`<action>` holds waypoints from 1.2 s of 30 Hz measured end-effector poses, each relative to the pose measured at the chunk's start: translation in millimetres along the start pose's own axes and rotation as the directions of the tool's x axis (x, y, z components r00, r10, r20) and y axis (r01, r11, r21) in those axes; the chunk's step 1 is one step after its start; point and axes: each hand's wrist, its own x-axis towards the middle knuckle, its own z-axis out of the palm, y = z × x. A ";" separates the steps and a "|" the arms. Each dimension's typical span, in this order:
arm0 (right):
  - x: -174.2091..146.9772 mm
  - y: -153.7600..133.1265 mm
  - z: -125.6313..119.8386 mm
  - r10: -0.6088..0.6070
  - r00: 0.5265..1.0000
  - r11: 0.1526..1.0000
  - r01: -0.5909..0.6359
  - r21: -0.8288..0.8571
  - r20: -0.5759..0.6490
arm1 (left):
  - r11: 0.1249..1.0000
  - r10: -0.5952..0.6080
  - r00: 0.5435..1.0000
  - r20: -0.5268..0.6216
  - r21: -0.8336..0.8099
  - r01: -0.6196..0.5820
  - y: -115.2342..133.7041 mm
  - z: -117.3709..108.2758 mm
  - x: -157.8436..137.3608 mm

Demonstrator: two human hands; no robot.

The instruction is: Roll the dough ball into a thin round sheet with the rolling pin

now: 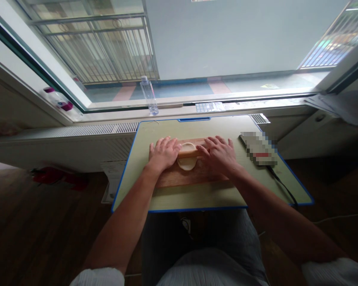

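Observation:
A wooden rolling pin (187, 154) lies crosswise over a flat, pale round of dough (187, 164). The dough rests on a wooden cutting board (181, 179). My left hand (164, 153) bears down on the left end of the pin, its fingers bent over it and pointing forward. At the other end, my right hand (220, 153) is likewise curled over the pin, thumb near the dough. Both hands hide the pin's ends, so only its middle part shows. The dough's rim is visible in front of and behind the pin.
The board lies on a small light table (181, 201) with a blue edge. A phone-like device (258, 149), blurred out, with a black strap, lies on the right. Beyond, a clear plastic bottle (149, 95) stands on the windowsill; a bottle with a purple cap (58, 98) is farther left.

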 end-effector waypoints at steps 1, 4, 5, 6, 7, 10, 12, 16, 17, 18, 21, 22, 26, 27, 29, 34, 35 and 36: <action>1.6 0.3 0.5 0.003 1.000 1.000 -0.003 -0.010 0.007 | 1.000 0.001 1.000 0.008 -0.004 -0.001 0.0 -0.9 1.8; 6.5 1.0 2.0 0.012 1.000 1.000 -0.011 -0.021 0.019 | 1.000 0.000 1.000 0.025 -0.012 0.000 -0.2 -3.3 7.3; 8.0 1.1 2.3 0.012 1.000 1.000 -0.012 -0.019 0.020 | 1.000 0.000 1.000 0.028 -0.016 0.001 -0.4 -3.9 9.1; 9.5 1.1 2.3 0.012 1.000 1.000 -0.012 -0.016 0.021 | 1.000 -0.001 1.000 0.031 -0.021 0.002 -0.7 -4.3 11.0; 11.0 1.1 2.0 0.013 1.000 1.000 -0.013 -0.014 0.023 | 1.000 -0.002 0.999 0.035 -0.024 0.003 -1.2 -4.6 13.0; 15.7 0.7 0.5 0.014 0.999 1.000 -0.014 -0.016 0.040 | 1.000 0.004 0.999 0.050 -0.029 -0.003 -2.7 -4.9 19.2; 18.9 0.8 -0.1 0.016 0.999 1.000 -0.015 -0.018 0.048 | 0.999 0.008 0.998 0.060 -0.032 -0.006 -3.6 -5.1 23.2; 24.9 2.0 1.2 0.021 0.998 1.000 -0.021 -0.010 0.061 | 0.999 0.014 0.998 0.065 -0.043 -0.011 -4.2 -6.1 29.5; 26.3 2.4 1.8 0.025 0.998 1.000 -0.024 -0.008 0.062 | 0.999 0.016 0.998 0.065 -0.044 -0.014 -4.3 -6.3 30.9; 27.7 2.7 2.4 0.028 0.998 1.000 -0.028 -0.006 0.061 | 0.999 0.019 0.998 0.065 -0.044 -0.016 -4.4 -6.5 32.1; 31.6 3.1 3.3 0.032 0.998 0.999 -0.032 -0.003 0.063 | 0.999 0.023 0.998 0.064 -0.045 -0.021 -5.2 -6.7 36.0; 32.9 3.0 3.2 0.033 0.997 0.999 -0.032 -0.002 0.067 | 0.999 0.022 0.998 0.062 -0.044 -0.020 -5.6 -6.6 37.3; 39.3 2.8 2.2 0.045 0.995 0.999 -0.046 0.008 0.089 | 0.999 0.016 0.998 0.057 -0.039 -0.013 -6.7 -6.4 42.7; 41.2 2.9 2.0 0.047 0.994 0.999 -0.048 0.010 0.096 | 0.999 0.016 0.998 0.056 -0.040 -0.014 -6.9 -6.3 44.2; 45.2 3.1 1.7 0.052 0.992 0.998 -0.054 0.015 0.112 | 0.999 0.019 0.998 0.053 -0.043 -0.016 -7.1 -6.2 47.3; 56.1 4.1 -0.2 0.074 0.983 0.996 -0.082 0.041 0.167 | 0.998 0.017 1.000 0.018 -0.055 -0.016 -7.6 -5.4 55.3; 58.2 4.2 -0.7 0.077 0.981 0.995 -0.086 0.047 0.179 | 0.998 0.017 1.000 0.008 -0.059 -0.016 -7.7 -5.5 56.8; 60.3 4.2 -1.3 0.079 0.978 0.995 -0.091 0.051 0.191 | 0.998 0.017 1.000 -0.003 -0.065 -0.017 -7.7 -5.6 58.2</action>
